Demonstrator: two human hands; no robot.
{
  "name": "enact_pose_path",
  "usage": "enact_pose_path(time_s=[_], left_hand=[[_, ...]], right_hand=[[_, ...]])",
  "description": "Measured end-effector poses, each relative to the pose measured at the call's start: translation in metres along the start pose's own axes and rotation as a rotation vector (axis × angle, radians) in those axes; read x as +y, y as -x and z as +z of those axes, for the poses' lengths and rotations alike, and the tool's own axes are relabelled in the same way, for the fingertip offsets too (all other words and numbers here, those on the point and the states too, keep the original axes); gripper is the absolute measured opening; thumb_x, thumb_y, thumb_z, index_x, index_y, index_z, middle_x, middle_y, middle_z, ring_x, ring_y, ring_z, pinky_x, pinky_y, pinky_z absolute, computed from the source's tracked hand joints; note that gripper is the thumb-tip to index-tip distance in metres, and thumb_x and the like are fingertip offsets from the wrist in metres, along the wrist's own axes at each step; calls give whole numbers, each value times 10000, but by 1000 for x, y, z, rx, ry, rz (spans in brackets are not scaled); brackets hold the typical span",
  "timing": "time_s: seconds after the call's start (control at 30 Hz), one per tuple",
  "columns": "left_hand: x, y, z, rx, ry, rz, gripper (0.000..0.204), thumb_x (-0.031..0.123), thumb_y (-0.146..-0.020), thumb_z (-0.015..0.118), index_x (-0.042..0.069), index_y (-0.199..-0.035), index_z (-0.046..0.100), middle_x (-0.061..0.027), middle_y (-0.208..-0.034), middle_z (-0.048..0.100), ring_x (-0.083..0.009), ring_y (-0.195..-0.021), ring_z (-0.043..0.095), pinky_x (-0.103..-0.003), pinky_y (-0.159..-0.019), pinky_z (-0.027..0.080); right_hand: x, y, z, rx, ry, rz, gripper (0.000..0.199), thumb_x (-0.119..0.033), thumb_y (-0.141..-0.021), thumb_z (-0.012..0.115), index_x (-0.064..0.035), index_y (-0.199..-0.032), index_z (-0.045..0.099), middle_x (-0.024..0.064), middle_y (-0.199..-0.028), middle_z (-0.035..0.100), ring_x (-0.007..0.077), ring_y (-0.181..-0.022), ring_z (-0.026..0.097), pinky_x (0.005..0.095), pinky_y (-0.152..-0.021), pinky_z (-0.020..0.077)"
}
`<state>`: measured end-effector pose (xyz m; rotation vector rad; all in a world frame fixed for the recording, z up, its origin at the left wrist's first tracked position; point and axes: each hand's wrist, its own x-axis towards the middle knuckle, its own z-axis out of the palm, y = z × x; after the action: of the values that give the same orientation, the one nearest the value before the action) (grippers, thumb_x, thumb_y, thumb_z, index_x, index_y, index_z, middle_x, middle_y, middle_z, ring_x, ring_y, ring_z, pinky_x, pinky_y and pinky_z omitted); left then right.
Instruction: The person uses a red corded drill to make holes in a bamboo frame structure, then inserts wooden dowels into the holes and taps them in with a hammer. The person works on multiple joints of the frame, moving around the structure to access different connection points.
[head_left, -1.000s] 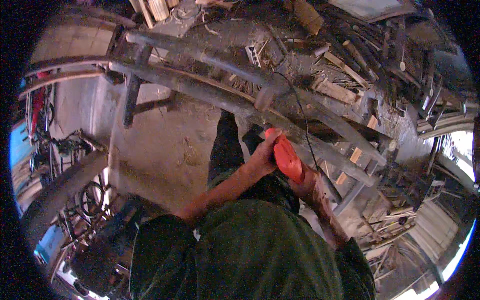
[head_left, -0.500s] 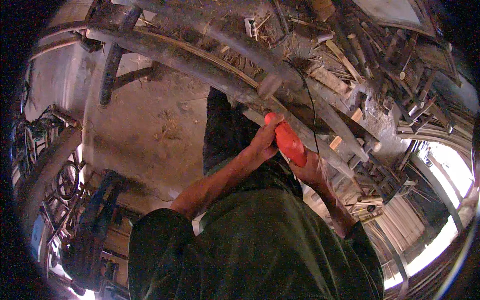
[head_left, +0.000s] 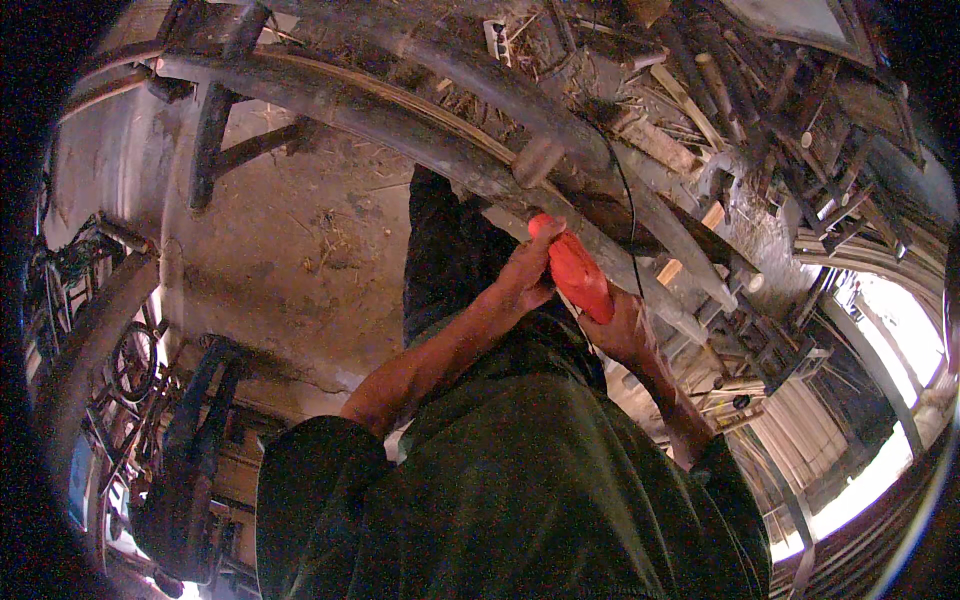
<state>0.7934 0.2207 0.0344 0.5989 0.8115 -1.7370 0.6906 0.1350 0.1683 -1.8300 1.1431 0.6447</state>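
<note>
Both my hands are on a red corded power tool (head_left: 578, 280), its long rounded body slanting from upper left to lower right; its exact kind does not show. My left hand (head_left: 528, 268) is closed around the front end, beside a small round red part. At the rear end my right hand (head_left: 622, 328) is wrapped round the tool, its fingers partly hidden. A black cord (head_left: 632, 225) comes down close to my right hand. Just beyond the tool's front lies a long wooden beam (head_left: 400, 125), running from upper left to lower right. The tool's underside is hidden.
A second thick log (head_left: 480, 80) lies beyond the beam. Wood offcuts and poles (head_left: 710, 95) are heaped at the far right. A white power strip (head_left: 497, 42) rests on the littered floor. At left stand a spoked wheel (head_left: 135, 360) and a dark bench-like frame (head_left: 190, 440).
The power tool and both hands stay nearly in place, with the same hold. The surroundings shift slightly in the view, and the cord hangs a little further right.
</note>
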Motion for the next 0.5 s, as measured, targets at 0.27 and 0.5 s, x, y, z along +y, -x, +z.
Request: enact_pose_path(time_s=[0.27,0.5], left_hand=[[8,4,7,24,-26,81,433,509,-875,546,129,-1083,532,-26,-997,618,-190,-922,611,-350,-853,501],[15,-6,20,25,100,161,365,421,-848,626,78,-947,548,-26,-869,603,-157,-785,601,-298,-713,505]], right_hand=[[17,-8,5,66,172,-21,425,-190,-686,680,25,-1041,590,227,-862,647,371,-839,647,421,-761,500],[-11,-20,-22,112,191,23,407,-252,-694,714,3,-997,621,236,-888,647,390,-859,636,463,-791,500]])
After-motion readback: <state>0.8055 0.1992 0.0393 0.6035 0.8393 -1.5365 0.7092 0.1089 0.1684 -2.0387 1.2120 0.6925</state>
